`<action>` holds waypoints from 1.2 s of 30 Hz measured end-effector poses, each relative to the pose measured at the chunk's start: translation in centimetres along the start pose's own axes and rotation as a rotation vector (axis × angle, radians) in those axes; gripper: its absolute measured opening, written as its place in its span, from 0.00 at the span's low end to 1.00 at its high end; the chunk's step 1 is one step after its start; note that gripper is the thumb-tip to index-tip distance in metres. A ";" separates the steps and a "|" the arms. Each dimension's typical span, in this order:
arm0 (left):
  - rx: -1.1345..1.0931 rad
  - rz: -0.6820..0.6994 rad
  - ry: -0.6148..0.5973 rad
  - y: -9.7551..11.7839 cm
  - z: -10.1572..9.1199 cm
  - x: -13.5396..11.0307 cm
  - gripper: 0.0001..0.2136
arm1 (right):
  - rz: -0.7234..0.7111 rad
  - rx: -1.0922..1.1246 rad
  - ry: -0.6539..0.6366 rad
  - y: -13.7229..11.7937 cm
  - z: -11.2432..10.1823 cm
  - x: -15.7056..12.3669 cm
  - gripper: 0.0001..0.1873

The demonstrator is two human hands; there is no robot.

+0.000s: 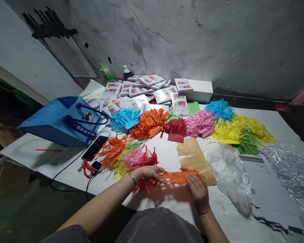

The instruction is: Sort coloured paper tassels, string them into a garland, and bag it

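Both my hands hold an orange fringed paper tassel [176, 177] stretched sideways just above the white table sheet [268, 192]. My left hand [148, 173] is closed on its left end, where red fringe hangs down. My right hand [198, 189] pinches its right end. A loose heap of orange, green, pink and red tassels [128, 155] lies just beyond my left hand. A tan paper strip [191, 155] lies under and beyond the tassel.
Piles of fringed paper sit across the middle: light blue [124, 118], orange [150, 123], red [176, 130], pink [200, 123], yellow [233, 130]. Small printed packs [142, 91] cover the back. A blue bag [63, 121], a phone [95, 147] and clear plastic bags [228, 168] lie nearby.
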State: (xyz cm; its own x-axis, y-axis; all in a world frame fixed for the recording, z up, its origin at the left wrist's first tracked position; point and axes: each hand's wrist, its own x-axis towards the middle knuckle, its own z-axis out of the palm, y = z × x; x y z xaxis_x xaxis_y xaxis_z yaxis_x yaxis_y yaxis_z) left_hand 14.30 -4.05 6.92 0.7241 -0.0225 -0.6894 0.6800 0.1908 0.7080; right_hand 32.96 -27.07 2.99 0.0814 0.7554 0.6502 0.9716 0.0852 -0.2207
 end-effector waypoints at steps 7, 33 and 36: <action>0.255 0.221 0.603 0.1 -1.3 -2.3 0.17 | 0.125 -0.128 -0.027 -0.3 2.2 -1.4 0.15; 1.014 0.283 0.959 -3.5 8.1 5.1 0.10 | 0.454 -0.239 -0.192 -0.8 6.2 -0.7 0.11; 1.049 0.212 0.917 -2.9 7.7 5.4 0.12 | 0.464 -0.252 -0.147 -0.9 6.0 -0.8 0.12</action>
State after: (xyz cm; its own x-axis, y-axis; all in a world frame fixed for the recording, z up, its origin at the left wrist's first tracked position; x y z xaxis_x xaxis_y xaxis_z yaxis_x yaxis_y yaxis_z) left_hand 17.11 -12.23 2.37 0.7671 0.6298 -0.1223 0.6321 -0.7091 0.3125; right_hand 30.65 -23.86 -1.70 0.4999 0.7610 0.4134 0.8656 -0.4232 -0.2676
